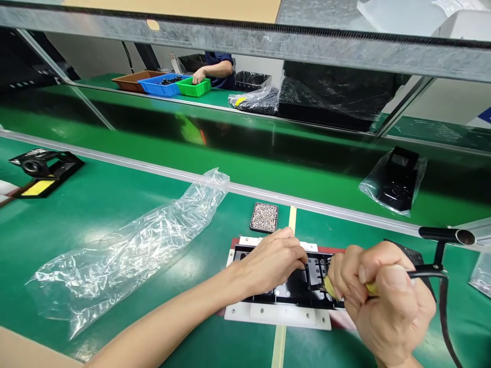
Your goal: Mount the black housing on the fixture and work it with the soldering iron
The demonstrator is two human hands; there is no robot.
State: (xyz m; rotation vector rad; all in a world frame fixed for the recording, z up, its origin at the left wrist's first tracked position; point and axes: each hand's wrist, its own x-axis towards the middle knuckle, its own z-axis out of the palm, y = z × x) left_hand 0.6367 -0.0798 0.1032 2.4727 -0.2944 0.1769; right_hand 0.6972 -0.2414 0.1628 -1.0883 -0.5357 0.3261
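My left hand [274, 258] reaches over a long black metal part [293, 286], its fingertips pinched together at the part. Whatever they hold, if anything, is hidden or too small to make out. My right hand [387, 296] is closed in a fist around a yellow-handled tool [329, 287], whose end points left toward the same black part; most of it is covered by my fingers. The black part lies in a white fixture [284, 314] on the green table. Just beyond my left hand sits a small square tray [264, 216] full of tiny metal pieces.
A clear plastic bag [146, 255] lies to the left. A black device [48, 168] stands farther left. At right are a black tubular stand [441, 255] and a bagged black part [399, 179]. Across the bench, another person's hand [199, 75] is in a green bin [195, 88].
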